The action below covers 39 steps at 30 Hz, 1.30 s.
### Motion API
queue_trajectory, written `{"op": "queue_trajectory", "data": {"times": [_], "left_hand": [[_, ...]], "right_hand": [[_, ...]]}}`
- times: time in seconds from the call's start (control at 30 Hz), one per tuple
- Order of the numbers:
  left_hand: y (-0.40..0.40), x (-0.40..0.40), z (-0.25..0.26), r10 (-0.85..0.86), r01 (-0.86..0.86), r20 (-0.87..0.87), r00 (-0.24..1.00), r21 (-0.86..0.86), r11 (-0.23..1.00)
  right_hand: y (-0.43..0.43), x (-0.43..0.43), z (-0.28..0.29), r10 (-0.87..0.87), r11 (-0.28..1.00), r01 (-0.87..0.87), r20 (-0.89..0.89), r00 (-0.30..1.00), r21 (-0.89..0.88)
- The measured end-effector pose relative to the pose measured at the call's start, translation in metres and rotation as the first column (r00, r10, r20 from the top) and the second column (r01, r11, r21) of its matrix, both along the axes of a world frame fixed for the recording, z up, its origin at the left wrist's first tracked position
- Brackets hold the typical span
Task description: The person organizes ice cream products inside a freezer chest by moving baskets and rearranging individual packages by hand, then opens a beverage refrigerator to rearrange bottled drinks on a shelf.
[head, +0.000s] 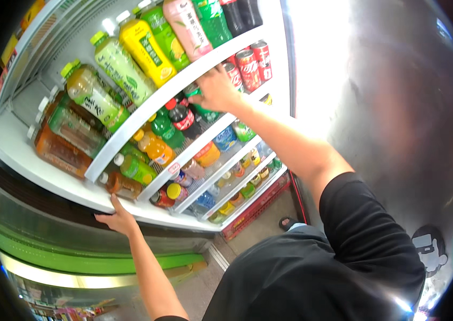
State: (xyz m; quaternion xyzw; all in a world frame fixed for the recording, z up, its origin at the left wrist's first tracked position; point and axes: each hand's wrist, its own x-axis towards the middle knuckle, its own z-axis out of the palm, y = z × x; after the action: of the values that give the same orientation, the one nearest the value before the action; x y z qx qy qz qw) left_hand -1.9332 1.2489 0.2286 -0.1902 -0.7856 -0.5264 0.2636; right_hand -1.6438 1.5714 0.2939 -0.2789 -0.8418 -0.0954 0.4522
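My right hand [218, 89] reaches into a stocked drinks refrigerator, just below the white edge of an upper shelf [178, 86]. Its fingertips are partly hidden by that edge, beside a green can or bottle [209, 114] and a red soda can [233, 76]; whether it grips anything cannot be told. A dark cola bottle with a red cap [182, 116] stands to its left. My left hand [120, 216], thumb and fingers apart, rests at the refrigerator's white side frame [150, 212], near a small bottle of brown drink [122, 185].
Large drink bottles, among them a yellow one [146, 50] and a pink one [188, 30], line the upper shelf. Lower shelves hold several smaller bottles. A red crate [256, 206] lies under the refrigerator. The refrigerator's door [371, 100] stands open at the right.
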Motion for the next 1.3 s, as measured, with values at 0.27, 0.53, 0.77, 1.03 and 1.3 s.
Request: {"op": "queue_trajectory", "data": {"times": [0.27,0.53,0.77,1.03,1.3], "left_hand": [[0.0,-0.001,-0.002,0.015,-0.015,0.036,0.999,-0.015,1.0],[-0.001,-0.006,-0.004,-0.078,0.077,0.004,0.997,0.079,0.994],[-0.005,0.001,0.003,-0.112,0.105,0.078,0.991,0.092,0.99],[-0.006,-0.003,0.0,-0.137,0.127,0.056,0.989,0.16,0.979],[-0.005,0.0,0.002,-0.136,0.119,0.076,0.988,0.2,0.973]], "right_hand": [[0.006,0.022,0.006,0.148,0.984,-0.135,0.11,0.983,-0.119],[0.031,0.035,-0.006,0.203,0.96,-0.204,-0.02,0.979,-0.192],[0.015,0.024,-0.012,0.207,0.941,-0.253,-0.207,0.956,-0.224],[-0.038,0.051,-0.018,0.035,0.89,-0.255,-0.5,0.866,-0.379],[-0.089,0.042,0.066,0.229,0.95,-0.312,-0.623,0.748,-0.025]]}}
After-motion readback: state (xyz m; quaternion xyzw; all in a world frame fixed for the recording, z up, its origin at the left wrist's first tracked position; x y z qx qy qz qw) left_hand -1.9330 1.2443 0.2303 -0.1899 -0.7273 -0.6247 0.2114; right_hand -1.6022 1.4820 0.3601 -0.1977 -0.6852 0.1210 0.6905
